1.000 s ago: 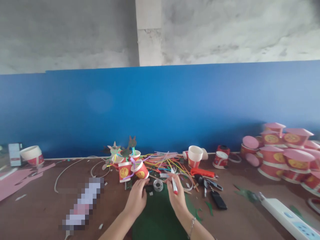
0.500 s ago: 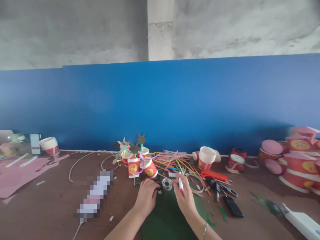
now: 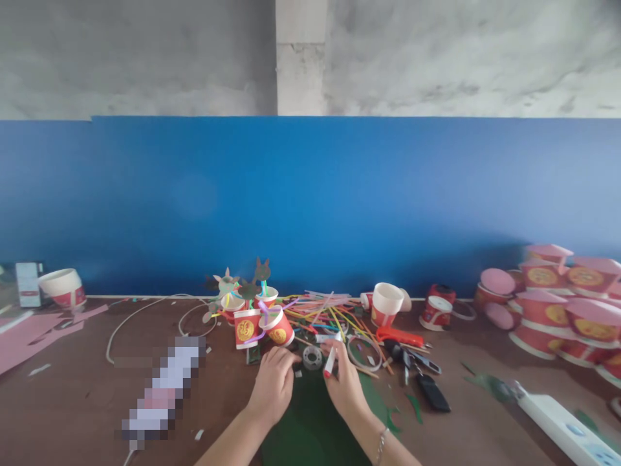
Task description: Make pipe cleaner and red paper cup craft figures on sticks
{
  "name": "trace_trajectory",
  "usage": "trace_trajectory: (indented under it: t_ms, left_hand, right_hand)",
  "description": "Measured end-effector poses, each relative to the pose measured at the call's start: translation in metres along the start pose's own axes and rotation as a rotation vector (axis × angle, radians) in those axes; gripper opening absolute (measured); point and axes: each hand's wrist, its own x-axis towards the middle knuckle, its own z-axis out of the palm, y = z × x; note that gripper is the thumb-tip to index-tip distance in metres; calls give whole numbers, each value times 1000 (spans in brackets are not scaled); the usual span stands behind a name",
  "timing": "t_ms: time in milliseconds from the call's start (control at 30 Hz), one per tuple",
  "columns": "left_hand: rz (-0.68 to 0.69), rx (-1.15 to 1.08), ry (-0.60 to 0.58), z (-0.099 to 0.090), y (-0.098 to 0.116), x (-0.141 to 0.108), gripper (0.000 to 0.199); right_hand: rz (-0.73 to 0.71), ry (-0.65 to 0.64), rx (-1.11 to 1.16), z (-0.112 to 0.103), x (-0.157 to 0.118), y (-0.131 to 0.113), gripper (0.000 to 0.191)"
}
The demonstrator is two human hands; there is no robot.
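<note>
My right hand [image 3: 343,385] is closed on a white marker with a red tip [image 3: 332,360], held at a slant above the dark green sheet [image 3: 313,427]. Near the sheet's far left edge is my left hand [image 3: 272,382], its fingers curled together; whatever they grip, if anything, is too small to make out. Between the two hands lies a round roll of clear tape [image 3: 312,357]. Just beyond, red paper cups [image 3: 248,328] with purple and coloured straws stand beside a heap of loose straws [image 3: 323,303].
A white cup [image 3: 387,304], an orange-red tool [image 3: 400,336] and keys with a black fob [image 3: 433,393] are on the right. Stacked red cups [image 3: 541,320] and a white power strip [image 3: 565,424] lie farther right. Pink paper [image 3: 29,343] and a blurred phone are on the left.
The view has shifted to the right, so objects appear farther left. In my right hand, the marker has tilted, its red tip now pointing down and left. My left hand remains near the tape roll.
</note>
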Motion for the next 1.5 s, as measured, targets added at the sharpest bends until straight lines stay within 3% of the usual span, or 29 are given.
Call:
trace_trajectory:
  t_ms: [100, 300, 500, 633, 800, 900, 1067, 1200, 1300, 1400, 1500]
  left_hand:
    - [7, -5, 26, 0, 1, 0, 28]
    - [10, 101, 38, 2, 0, 2, 14]
    - [11, 197, -49, 6, -2, 3, 27]
    - [-5, 166, -71, 8, 0, 1, 23]
    - [28, 84, -19, 8, 3, -2, 7]
    - [45, 80, 50, 10, -4, -1, 13]
    - [10, 100, 130, 12, -16, 1, 30]
    - [-5, 92, 66, 11, -18, 2, 35]
    - [18, 56, 19, 10, -14, 3, 30]
    - [3, 30, 15, 10, -11, 3, 30]
    - [-52, 44, -32, 12, -9, 3, 31]
  right_hand:
    - [26, -4, 56, 0, 0, 0, 47]
    - [49, 127, 80, -5, 3, 1, 47]
    - [85, 110, 35, -8, 6, 4, 41]
    - [53, 137, 9, -10, 7, 4, 29]
    - [0, 115, -32, -10, 5, 2, 35]
    - [9, 112, -80, -8, 5, -3, 38]
    - [51, -9, -201, -19, 14, -9, 29]
    - [129, 21, -350, -39, 30, -9, 27]
    - [179, -71, -536, -48, 46, -9, 21]
    - [203, -204, -676, -42, 63, -12, 25]
    - [201, -262, -708, -21, 79, -14, 19]
